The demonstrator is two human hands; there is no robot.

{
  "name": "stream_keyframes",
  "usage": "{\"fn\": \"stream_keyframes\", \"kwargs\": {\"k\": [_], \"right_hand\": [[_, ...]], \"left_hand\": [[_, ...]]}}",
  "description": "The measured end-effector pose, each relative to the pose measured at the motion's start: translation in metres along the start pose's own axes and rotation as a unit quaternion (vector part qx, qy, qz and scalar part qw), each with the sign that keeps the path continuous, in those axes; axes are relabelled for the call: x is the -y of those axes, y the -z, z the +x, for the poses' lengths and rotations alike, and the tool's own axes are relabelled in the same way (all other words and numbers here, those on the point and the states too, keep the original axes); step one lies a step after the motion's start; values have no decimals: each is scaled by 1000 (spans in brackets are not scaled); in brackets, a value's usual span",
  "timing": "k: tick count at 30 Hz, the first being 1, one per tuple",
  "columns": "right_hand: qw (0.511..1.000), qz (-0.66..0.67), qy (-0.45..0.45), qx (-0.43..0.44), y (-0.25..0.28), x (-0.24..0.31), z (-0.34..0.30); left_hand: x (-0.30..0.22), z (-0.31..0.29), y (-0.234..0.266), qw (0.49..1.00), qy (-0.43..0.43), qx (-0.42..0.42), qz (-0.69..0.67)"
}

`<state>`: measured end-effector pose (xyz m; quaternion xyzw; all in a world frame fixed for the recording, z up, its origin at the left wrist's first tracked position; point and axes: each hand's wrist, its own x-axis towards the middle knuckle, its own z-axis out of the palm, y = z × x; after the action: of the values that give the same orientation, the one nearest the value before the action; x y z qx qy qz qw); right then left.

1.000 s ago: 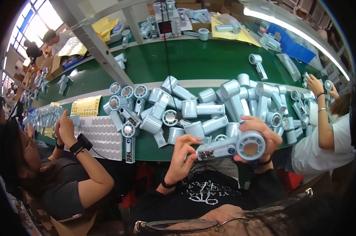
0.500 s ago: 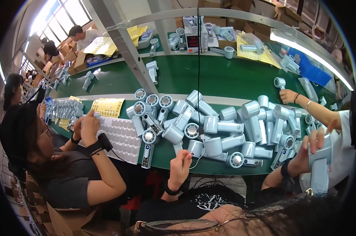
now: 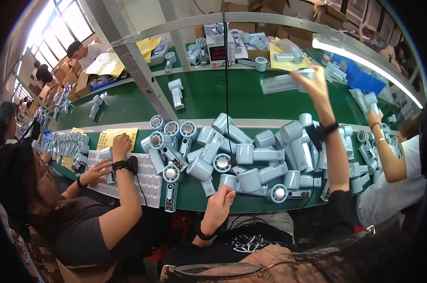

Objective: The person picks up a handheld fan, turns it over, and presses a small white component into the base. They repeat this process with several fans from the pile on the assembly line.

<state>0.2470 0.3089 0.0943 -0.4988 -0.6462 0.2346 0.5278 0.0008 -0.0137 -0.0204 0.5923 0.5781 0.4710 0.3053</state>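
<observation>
My left hand point(image 3: 217, 207) is closed in a pinch at the front edge of the green bench, on the end of a thin white cable. That cable runs up to the connector of a black cord point(image 3: 226, 94) hanging from above. Stretched out to the far right, my right hand point(image 3: 313, 85) grips a light-blue handheld fan point(image 3: 280, 84), blurred and roughly level above the green belt. Between my arms lies a heap of similar fans point(image 3: 265, 154), some showing round grilles. One fan point(image 3: 278, 193) with its handle opened, circuitry showing, rests just right of my left hand.
A co-worker at left works over a white label sheet point(image 3: 150, 186), near a yellow sheet point(image 3: 124, 137). Another co-worker's hand point(image 3: 374, 117) is at right. A metal post point(image 3: 133, 61) and rail cross in front. A power supply with red digits point(image 3: 218, 51) stands at the back.
My right hand has swung from the lower right out over the belt, carrying the fan. My left hand stays nearly in place. The right co-worker's fan has moved out toward the right.
</observation>
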Motion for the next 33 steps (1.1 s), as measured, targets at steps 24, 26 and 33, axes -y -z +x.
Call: {"fn": "stream_keyframes", "kwargs": {"k": [24,26,33], "right_hand": [[770,-524,64,358,44,-12,-133],[788,-514,41,337,40,-29,-166],[946,-289,-25,147,49,-43,-181]], "left_hand": [[-4,-7,-10,992,17,5,-128],[-7,-8,-14,991,5,2,-132],[-20,-17,-19,992,15,-3,-123]]}}
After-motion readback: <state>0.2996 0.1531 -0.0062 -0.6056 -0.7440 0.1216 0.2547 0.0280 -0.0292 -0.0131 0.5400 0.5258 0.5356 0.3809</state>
